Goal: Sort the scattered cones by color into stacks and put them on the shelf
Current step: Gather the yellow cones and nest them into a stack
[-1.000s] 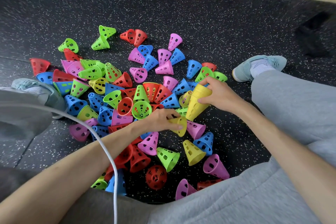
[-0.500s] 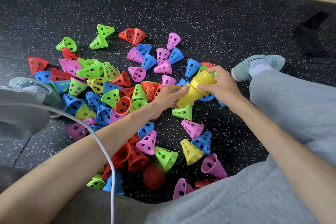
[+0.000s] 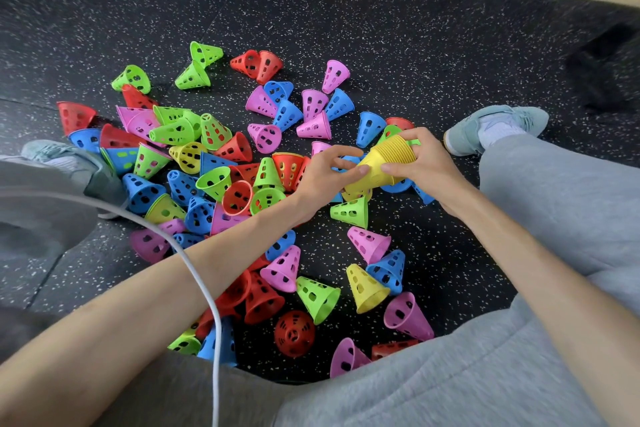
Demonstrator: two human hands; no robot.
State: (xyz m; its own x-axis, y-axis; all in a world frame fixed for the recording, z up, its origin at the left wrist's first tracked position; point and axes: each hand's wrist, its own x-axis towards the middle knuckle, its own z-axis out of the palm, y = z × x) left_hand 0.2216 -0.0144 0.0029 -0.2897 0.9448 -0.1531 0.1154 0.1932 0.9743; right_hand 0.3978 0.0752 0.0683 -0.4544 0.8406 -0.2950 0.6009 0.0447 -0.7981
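Holding the yellow stack (image 3: 384, 163) in both hands: right (image 3: 420, 168) wraps the ribbed wide end, left (image 3: 327, 172) pinches the tip. Light, stiff, probably slick; we'd grip the rims.

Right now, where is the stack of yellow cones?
In the head view, right of centre: the yellow stack is held above the pile between the left hand and right hand.

The stack of cones (image 3: 384, 163) in the middle of the frame is showing plain yellow. The scattered cones (image 3: 221, 163) around it are showing green, red, blue, pink and yellow, with dark holes. The floor (image 3: 415, 28) is looking black with white speckles. The trousers (image 3: 450, 385) are grey, the shoe (image 3: 495, 125) pale teal, the cable (image 3: 207, 288) white.
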